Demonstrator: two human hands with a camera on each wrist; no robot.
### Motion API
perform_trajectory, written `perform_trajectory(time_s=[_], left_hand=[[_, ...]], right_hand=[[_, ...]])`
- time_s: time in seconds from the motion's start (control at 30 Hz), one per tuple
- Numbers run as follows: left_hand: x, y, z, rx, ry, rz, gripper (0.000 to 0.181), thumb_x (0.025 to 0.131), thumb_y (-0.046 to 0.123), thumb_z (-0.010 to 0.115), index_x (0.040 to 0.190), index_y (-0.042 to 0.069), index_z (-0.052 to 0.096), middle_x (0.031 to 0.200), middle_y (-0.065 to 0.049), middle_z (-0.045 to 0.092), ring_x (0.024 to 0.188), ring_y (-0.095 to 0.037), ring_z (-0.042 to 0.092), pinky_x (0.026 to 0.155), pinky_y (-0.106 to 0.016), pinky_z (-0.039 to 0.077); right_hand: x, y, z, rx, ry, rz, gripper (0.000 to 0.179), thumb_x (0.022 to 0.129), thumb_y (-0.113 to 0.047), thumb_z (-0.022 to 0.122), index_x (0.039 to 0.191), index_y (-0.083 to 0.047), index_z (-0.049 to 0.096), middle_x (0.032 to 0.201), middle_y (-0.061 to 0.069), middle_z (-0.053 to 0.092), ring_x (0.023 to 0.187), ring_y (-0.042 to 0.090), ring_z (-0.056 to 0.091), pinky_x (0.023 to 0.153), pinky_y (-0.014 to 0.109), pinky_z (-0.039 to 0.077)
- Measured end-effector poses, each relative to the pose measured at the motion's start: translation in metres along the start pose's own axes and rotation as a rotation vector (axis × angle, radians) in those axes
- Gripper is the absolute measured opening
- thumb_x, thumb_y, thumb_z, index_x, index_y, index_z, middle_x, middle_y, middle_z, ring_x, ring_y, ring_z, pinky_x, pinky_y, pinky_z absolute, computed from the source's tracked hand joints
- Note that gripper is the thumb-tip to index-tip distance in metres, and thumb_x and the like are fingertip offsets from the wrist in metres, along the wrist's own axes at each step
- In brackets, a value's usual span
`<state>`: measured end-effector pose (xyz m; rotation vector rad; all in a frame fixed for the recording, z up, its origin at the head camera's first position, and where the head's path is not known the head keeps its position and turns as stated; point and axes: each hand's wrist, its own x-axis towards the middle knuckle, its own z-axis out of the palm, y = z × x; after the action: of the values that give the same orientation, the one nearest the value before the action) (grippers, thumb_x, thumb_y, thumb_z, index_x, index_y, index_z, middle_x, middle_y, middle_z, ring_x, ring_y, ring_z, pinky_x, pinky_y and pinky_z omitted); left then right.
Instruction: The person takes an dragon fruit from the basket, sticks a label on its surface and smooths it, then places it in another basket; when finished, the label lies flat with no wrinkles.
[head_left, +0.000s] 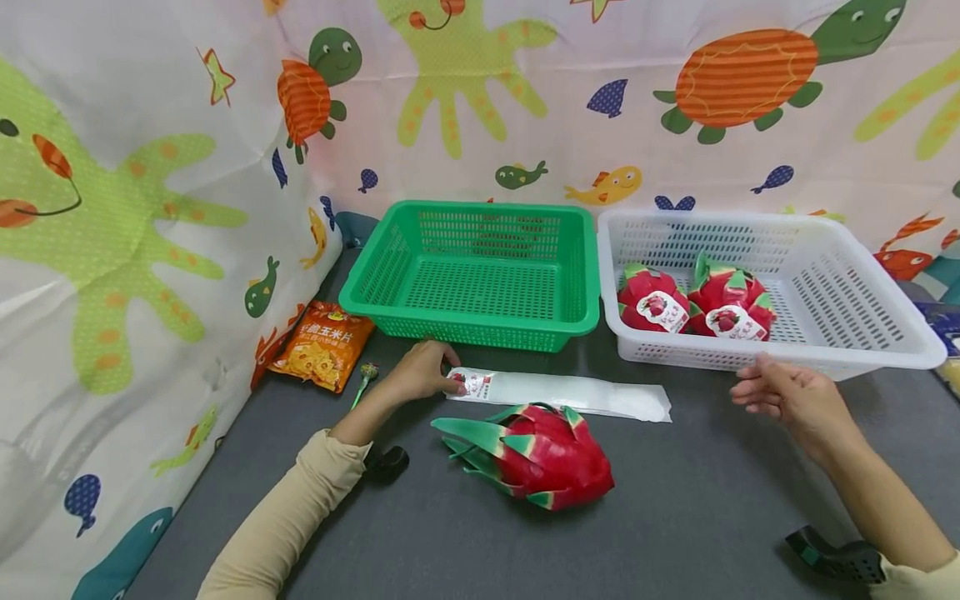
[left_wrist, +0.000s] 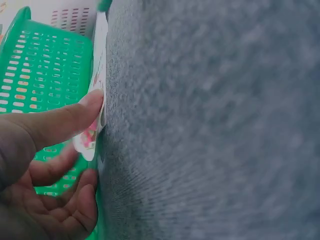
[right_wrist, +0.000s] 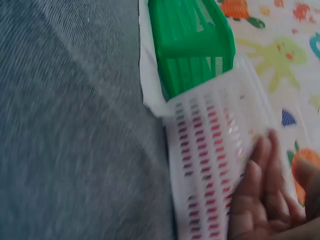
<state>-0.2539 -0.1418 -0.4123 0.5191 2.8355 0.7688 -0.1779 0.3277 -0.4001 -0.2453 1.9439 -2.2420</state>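
A white strip of stickers [head_left: 570, 392] lies flat on the grey table, with a printed dragon fruit sticker [head_left: 472, 383] at its left end. My left hand [head_left: 423, 371] pinches that end; in the left wrist view the thumb [left_wrist: 90, 102] is on the strip and the sticker's tip [left_wrist: 87, 142] stands up toward the index finger. Just in front lies a red dragon fruit [head_left: 555, 458] with green scales, on its side, no sticker showing. My right hand [head_left: 798, 400], loosely bent and holding nothing, hovers by the front of the white basket [head_left: 750, 354].
Two stickered dragon fruits [head_left: 727, 304] sit in the white basket. Beside it stands a bare green basket [head_left: 472, 329]. At left are an orange snack bag [head_left: 322, 346] and a small lollipop-like item [head_left: 366, 377]. Patterned cloth [head_left: 480, 100] hangs behind and at left.
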Motion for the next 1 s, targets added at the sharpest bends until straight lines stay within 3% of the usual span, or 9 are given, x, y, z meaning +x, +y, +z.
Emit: perform_trajectory(time_s=[0.1,0.2,0.27,0.43,0.53,0.67,0.8,0.9,1.0], left_hand=[[-0.003,0.004,-0.002,-0.084,-0.005,0.019,0.029,0.074,0.018,0.077,0.096,0.004,0.062,0.078,-0.006,0.058,0.058,-0.012,0.05,0.054,-0.025,0.042],[-0.008,0.01,-0.007,-0.19,0.009,0.072,0.028,0.078,0.013,0.073,0.1,0.002,0.061,0.076,-0.007,0.06,0.055,-0.01,0.05,0.052,-0.024,0.043],[-0.012,0.017,-0.013,-0.253,0.031,0.11,0.027,0.079,0.011,0.071,0.102,0.0,0.062,0.077,-0.008,0.063,0.057,-0.009,0.053,0.052,-0.023,0.044],[-0.021,0.044,-0.03,-0.356,0.108,0.167,0.018,0.079,0.011,0.071,0.094,0.002,0.066,0.079,-0.01,0.067,0.064,-0.01,0.059,0.057,-0.023,0.047],[-0.027,0.063,-0.037,-0.413,0.128,0.203,0.015,0.079,0.011,0.072,0.09,0.002,0.066,0.078,-0.01,0.067,0.064,-0.011,0.06,0.057,-0.024,0.048],[-0.032,0.085,-0.038,-0.492,0.097,0.269,0.014,0.079,0.01,0.071,0.088,0.001,0.065,0.076,-0.012,0.067,0.063,-0.012,0.061,0.057,-0.024,0.049],[-0.035,0.096,-0.036,-0.54,0.046,0.32,0.014,0.081,0.009,0.069,0.09,0.0,0.066,0.077,-0.013,0.067,0.062,-0.012,0.061,0.057,-0.025,0.05],[-0.034,0.095,-0.036,-0.594,0.007,0.309,0.014,0.086,0.011,0.064,0.094,-0.001,0.066,0.08,-0.013,0.067,0.066,-0.011,0.062,0.062,-0.027,0.052],[-0.033,0.093,-0.038,-0.667,-0.027,0.268,0.018,0.091,0.012,0.057,0.096,-0.002,0.065,0.083,-0.012,0.067,0.071,-0.011,0.063,0.069,-0.031,0.054]], right_hand=[[0.003,-0.007,0.022,-0.293,-0.068,0.002,0.024,0.098,-0.012,0.042,0.1,-0.006,0.065,0.083,-0.003,0.072,0.076,0.012,0.069,0.064,0.024,0.055],[0.006,-0.017,0.056,-0.546,-0.104,-0.089,0.02,0.094,-0.01,0.05,0.107,0.0,0.062,0.087,-0.008,0.071,0.079,0.013,0.068,0.066,0.024,0.055],[0.011,-0.024,0.08,-0.63,-0.14,-0.169,0.022,0.091,-0.008,0.055,0.109,0.003,0.06,0.091,-0.006,0.07,0.082,0.014,0.067,0.067,0.024,0.055],[0.032,-0.039,0.14,-0.742,-0.239,-0.389,0.03,0.084,-0.006,0.065,0.113,-0.006,0.063,0.105,0.004,0.068,0.092,0.014,0.065,0.074,0.026,0.055],[0.045,-0.044,0.17,-0.832,-0.249,-0.46,0.038,0.08,-0.011,0.07,0.117,-0.009,0.062,0.114,0.006,0.065,0.105,0.018,0.061,0.083,0.033,0.053],[0.06,-0.043,0.197,-0.883,-0.246,-0.444,0.045,0.078,-0.018,0.073,0.119,-0.007,0.06,0.12,0.009,0.062,0.112,0.024,0.058,0.087,0.042,0.051],[0.067,-0.035,0.207,-0.853,-0.208,-0.419,0.024,0.08,-0.014,0.071,0.101,-0.004,0.067,0.096,0.007,0.069,0.088,0.018,0.064,0.079,0.034,0.055],[0.067,-0.033,0.208,-0.846,-0.159,-0.415,0.01,0.08,-0.012,0.07,0.088,-0.007,0.07,0.081,0.002,0.069,0.074,0.012,0.06,0.073,0.027,0.055],[0.066,-0.032,0.206,-0.863,-0.134,-0.421,0.009,0.079,-0.013,0.071,0.087,-0.008,0.07,0.081,0.0,0.07,0.075,0.01,0.06,0.07,0.025,0.053]])
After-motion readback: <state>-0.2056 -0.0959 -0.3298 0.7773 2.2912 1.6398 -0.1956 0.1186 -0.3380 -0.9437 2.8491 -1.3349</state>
